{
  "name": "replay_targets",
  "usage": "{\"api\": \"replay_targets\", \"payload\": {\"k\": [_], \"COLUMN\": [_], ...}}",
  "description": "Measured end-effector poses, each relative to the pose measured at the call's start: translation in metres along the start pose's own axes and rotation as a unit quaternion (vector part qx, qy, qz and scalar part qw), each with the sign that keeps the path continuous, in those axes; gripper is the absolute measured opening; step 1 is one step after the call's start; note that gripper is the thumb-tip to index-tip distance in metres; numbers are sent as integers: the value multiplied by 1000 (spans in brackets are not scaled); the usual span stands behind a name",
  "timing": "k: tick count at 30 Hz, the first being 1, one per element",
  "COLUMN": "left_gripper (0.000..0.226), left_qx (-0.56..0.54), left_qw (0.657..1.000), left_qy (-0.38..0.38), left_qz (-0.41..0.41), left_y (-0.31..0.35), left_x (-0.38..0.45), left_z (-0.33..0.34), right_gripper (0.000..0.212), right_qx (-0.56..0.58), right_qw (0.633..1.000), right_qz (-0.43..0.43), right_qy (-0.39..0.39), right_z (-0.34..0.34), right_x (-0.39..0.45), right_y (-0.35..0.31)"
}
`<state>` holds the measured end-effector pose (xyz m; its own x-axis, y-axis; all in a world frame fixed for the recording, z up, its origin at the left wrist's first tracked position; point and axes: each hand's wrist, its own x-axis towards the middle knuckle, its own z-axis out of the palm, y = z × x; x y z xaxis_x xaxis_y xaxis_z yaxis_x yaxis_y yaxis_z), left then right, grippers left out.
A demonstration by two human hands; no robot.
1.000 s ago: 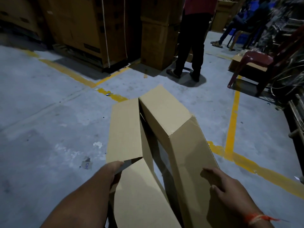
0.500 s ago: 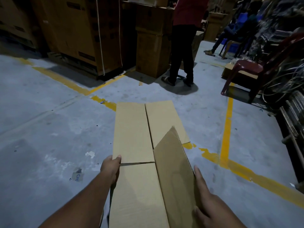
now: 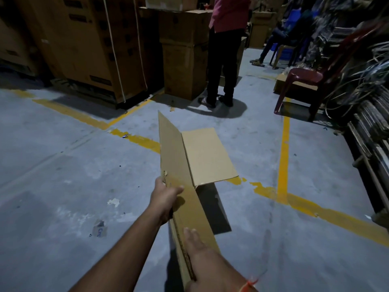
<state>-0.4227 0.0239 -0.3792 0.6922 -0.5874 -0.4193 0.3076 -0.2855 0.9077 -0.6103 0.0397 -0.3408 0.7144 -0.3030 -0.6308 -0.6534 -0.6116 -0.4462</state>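
A flattened brown cardboard box [image 3: 189, 171] is held in front of me above the grey floor, stood up on its edge, with one flap [image 3: 207, 157] folded out to the right. My left hand [image 3: 166, 197] grips its left side, thumb over the near face. My right hand [image 3: 195, 245] lies with straight fingers flat against the lower part of the cardboard; an orange thread is round that wrist.
Yellow lines [image 3: 283, 157] cross the concrete floor. Tall stacked cartons [image 3: 101, 49] stand at the back left. A person [image 3: 225, 51] stands ahead beside them. A maroon plastic chair [image 3: 303, 81] and piles of straps and boards [image 3: 368, 123] fill the right side.
The box has been turned from lying flat to standing on its edge and has shifted right. My left hand now grips its side, and my right hand has moved onto its lower face.
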Motion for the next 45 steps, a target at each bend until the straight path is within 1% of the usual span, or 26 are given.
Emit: {"api": "replay_targets", "payload": {"k": [2, 4, 6, 9, 11, 13, 14, 16, 18, 22, 25, 30, 34, 38, 41, 43, 45], "left_gripper": [53, 57, 59, 61, 59, 59, 60, 60, 56, 56, 46, 46, 64, 56, 63, 71, 76], "left_qx": [33, 42, 38, 26, 22, 34, 46, 114, 186, 285, 333, 425, 484, 496, 508, 513, 519], "left_qw": [999, 998, 996, 990, 988, 990, 992, 990, 980, 956, 942, 904, 874, 866, 857, 853, 849], "left_qy": [17, -5, -35, -88, -99, -86, -74, -33, -3, 33, 42, 27, 25, 37, 75, 91, 96], "left_qz": [29, 51, 69, 109, 117, 108, 97, 81, 69, 56, 27, -36, -44, -53, -47, -36, -32], "left_y": [-7, -12, -16, -20, -21, -23, -24, -34, -45, -76, -110, -185, -223, -239, -248, -252, -253], "left_x": [2, 2, -3, -11, -10, -5, -2, 9, 17, 43, 66, 95, 115, 128, 133, 134, 134], "left_z": [-6, -8, -5, -5, -15, -36, -48, -73, -91, -106, -112, -125, -131, -132, -131, -130, -130], "right_gripper": [88, 86, 84, 87, 91, 92, 88, 72, 60, 54, 48, 42, 51, 67, 81, 92, 97], "right_qx": [10, 24, 58, 96, 114, 162, 173, 153, 122, 125, 136, 198, 230, 283, 308, 302, 272], "right_qw": [999, 998, 996, 995, 993, 984, 980, 979, 979, 976, 974, 952, 933, 904, 884, 885, 893], "right_qz": [-3, -11, -22, -17, 1, 14, 16, 29, 61, 114, 139, 203, 251, 281, 300, 305, 313], "right_qy": [-30, -54, -60, -15, 22, 70, 94, 134, 151, 136, 119, 112, 111, 152, 185, 181, 173], "right_z": [-2, -3, -2, 2, 6, 11, 12, 16, 18, 32, 45, 65, 83, 89, 93, 98, 105], "right_x": [-4, -3, -6, -8, -7, -3, 0, 13, 31, 82, 121, 190, 241, 289, 320, 334, 342], "right_y": [-1, 8, 18, 32, 37, 41, 43, 48, 53, 71, 94, 140, 183, 223, 248, 260, 271]}}
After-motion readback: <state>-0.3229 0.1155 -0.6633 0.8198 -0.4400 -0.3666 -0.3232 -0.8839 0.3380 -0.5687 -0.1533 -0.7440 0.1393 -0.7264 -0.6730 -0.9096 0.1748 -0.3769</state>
